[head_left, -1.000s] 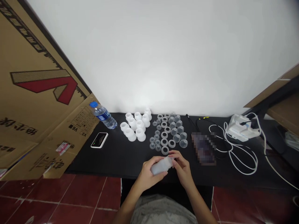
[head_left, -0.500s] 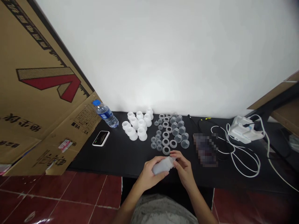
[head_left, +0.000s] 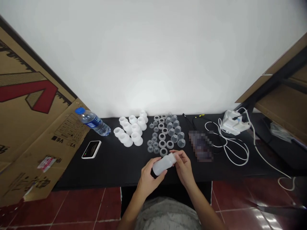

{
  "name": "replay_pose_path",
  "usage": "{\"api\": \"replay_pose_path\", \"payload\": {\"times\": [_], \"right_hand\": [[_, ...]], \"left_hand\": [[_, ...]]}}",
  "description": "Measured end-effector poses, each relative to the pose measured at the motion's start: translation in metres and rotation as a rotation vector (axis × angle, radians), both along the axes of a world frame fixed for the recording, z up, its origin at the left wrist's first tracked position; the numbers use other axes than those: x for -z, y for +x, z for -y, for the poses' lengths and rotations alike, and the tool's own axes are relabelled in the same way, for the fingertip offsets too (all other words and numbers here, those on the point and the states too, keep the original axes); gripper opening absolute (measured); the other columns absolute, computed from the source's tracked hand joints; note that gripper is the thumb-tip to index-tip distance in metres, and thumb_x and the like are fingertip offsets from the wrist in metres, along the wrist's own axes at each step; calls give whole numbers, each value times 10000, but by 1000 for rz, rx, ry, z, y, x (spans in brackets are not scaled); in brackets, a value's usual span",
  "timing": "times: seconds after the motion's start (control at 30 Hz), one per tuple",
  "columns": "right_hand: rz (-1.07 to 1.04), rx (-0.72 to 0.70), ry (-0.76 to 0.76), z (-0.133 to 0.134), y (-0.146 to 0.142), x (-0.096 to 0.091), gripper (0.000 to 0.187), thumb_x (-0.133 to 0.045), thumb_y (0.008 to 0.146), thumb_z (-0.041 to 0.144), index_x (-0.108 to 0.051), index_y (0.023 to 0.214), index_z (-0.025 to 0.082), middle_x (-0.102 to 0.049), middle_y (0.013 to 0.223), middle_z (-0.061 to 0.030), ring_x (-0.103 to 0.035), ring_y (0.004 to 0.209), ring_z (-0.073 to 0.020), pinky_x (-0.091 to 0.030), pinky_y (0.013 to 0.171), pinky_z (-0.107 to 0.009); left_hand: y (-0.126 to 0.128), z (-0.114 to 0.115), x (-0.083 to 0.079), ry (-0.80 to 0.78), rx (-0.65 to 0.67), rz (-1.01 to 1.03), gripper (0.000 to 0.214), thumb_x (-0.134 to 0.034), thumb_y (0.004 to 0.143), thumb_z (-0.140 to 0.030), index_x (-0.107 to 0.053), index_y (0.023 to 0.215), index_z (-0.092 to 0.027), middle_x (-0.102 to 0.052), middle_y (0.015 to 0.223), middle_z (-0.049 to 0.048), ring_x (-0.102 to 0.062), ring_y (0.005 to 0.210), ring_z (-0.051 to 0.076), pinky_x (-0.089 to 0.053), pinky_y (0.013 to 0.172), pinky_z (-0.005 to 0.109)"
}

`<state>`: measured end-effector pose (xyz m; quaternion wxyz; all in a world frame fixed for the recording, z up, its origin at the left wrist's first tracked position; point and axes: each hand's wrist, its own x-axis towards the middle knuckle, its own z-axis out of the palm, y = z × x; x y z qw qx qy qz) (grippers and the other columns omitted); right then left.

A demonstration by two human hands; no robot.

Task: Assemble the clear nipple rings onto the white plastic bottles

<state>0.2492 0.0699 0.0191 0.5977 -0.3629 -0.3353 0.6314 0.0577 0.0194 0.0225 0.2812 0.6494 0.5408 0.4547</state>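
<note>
A translucent white plastic bottle (head_left: 161,166) lies tilted across my hands above the front of the black table, its neck towards the right. My left hand (head_left: 149,175) is wrapped round the body, thumb below and fingers above. At the neck end, my right hand (head_left: 184,166) is closed with fingers and thumb on the pale narrow tip; whether a separate part sits there is hidden. Just beyond my hands lie translucent rings (head_left: 163,151), small round discs with raised centres (head_left: 156,150) and clear dome caps (head_left: 181,143). Several white wide-based, open-necked pieces (head_left: 137,139) stand to their left.
A water bottle (head_left: 94,123) leans by a cardboard box (head_left: 62,131) at the left, near a white-framed device (head_left: 91,149). Rightward lie a pixelated object (head_left: 200,146), a white cable (head_left: 247,153) and a white charger-like device (head_left: 233,123). A white wall (head_left: 153,57) stands behind.
The view has swung to the right, so the things on the table appear further left. Both hands keep hold of the bottle; my right fingers now close further round its neck end.
</note>
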Motion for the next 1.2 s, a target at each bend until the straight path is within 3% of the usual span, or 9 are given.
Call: {"api": "replay_pose_path", "payload": {"times": [0.2,0.57,0.73,0.9,1.2], "right_hand": [[13,-123,17,0,0,-5,566,-927,868,463,-695,1344,264,-787,1186,-117,-668,872,-211,-462,589,-254],[18,-69,20,-1,0,3,520,-955,841,438,-632,1220,293,-776,1040,-38,-635,763,-157,-470,614,-236],[-13,-97,7,-1,1,-3,629,-974,803,448,-651,1319,291,-799,1074,-65,-693,822,-197,-496,600,-245],[-5,-176,0,2,4,-8,688,-980,788,484,-676,1368,274,-817,1244,-126,-765,979,-275,-601,756,-338],[-22,-123,-62,-1,4,4,544,-1011,768,409,-640,1143,275,-858,1075,-81,-799,913,-260,-615,786,-348]], "left_hand": [[-1,-1,-5,11,-16,0,304,-734,991,-365,-730,1267,-236,-809,1139,80,-787,976,233,-645,862,326],[7,2,4,146,-41,-43,399,-738,999,-269,-690,1393,-234,-778,1293,128,-763,1184,272,-629,1042,400],[1,1,5,60,-47,34,401,-819,932,-362,-748,1298,-215,-814,1214,120,-802,1056,275,-670,918,381],[-3,1,1,0,25,44,360,-790,943,-379,-767,1259,-209,-835,1132,98,-807,916,239,-671,819,338],[5,4,4,68,32,-52,337,-701,1026,-291,-684,1356,-221,-773,1243,128,-765,1132,269,-635,987,379]]}}
